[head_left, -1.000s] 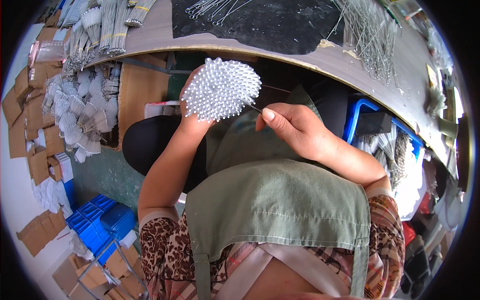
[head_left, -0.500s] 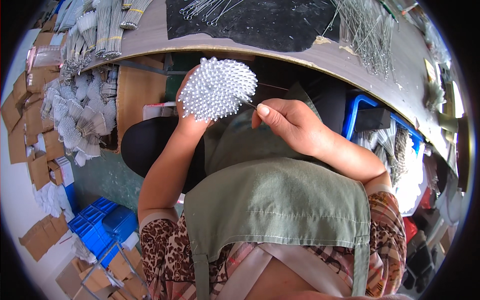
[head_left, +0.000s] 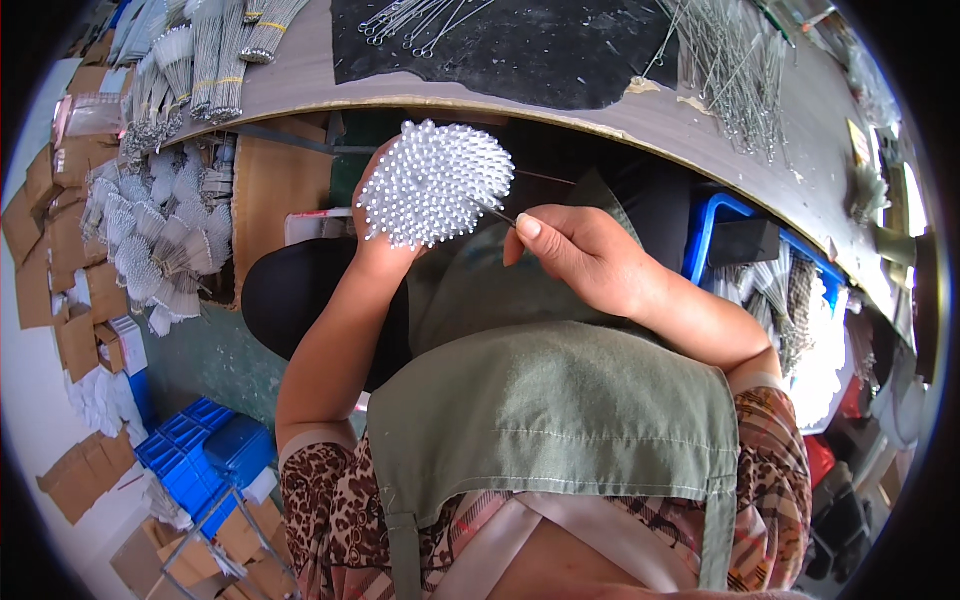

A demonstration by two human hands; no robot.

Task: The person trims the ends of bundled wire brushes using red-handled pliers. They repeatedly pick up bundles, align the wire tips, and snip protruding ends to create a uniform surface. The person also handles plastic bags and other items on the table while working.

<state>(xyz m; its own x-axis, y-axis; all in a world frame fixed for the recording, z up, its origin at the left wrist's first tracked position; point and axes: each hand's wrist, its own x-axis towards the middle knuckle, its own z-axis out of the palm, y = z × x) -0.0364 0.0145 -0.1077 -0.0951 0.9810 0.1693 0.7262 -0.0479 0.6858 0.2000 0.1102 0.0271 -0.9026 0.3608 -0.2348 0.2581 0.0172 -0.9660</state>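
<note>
- Bundle of thin rods (head_left: pixel 435 185) up in mid-air, fanned wide, and look at those pale, bead-like tips, packed close and facing the camera!
- Left hand (head_left: pixel 372 246) has it from behind and below; its edge and the wrist show at the bundle's lower left, the grip wraps round it, and most of those fingers are hidden by the tips.
- Right hand (head_left: pixel 595 255) is on the other side, thumb and forefinger pressed together: the fingers (head_left: pixel 530 228) pinch a slim dark rod (head_left: pixel 490 209).
- And that rod slants up and to the left, its far end lost among the tips on the bundle's right side, while the pinching fingers sit just beside the bundle, a small gap between.
- Lettering watch now: a white carton (head_left: pixel 127 345) over on the left, a pale yellowish card (head_left: pixel 858 148) at far right, and any print on either is too small to read.
- Beyond the hands runs the grey table (head_left: pixel 290 85) with its black mat (head_left: pixel 540 55), looped metal rods (head_left: pixel 425 25) scattered on top.
- Loose wires (head_left: pixel 735 80) pile up to the right of the mat; tied bundles (head_left: pixel 215 60) line the left.
- Under that left end, a heap of white-tipped bunches (head_left: pixel 160 235); below the table's right side, a blue crate (head_left: pixel 708 215).
- Green apron (head_left: pixel 560 390) fills the foreground, between both forearms.
</note>
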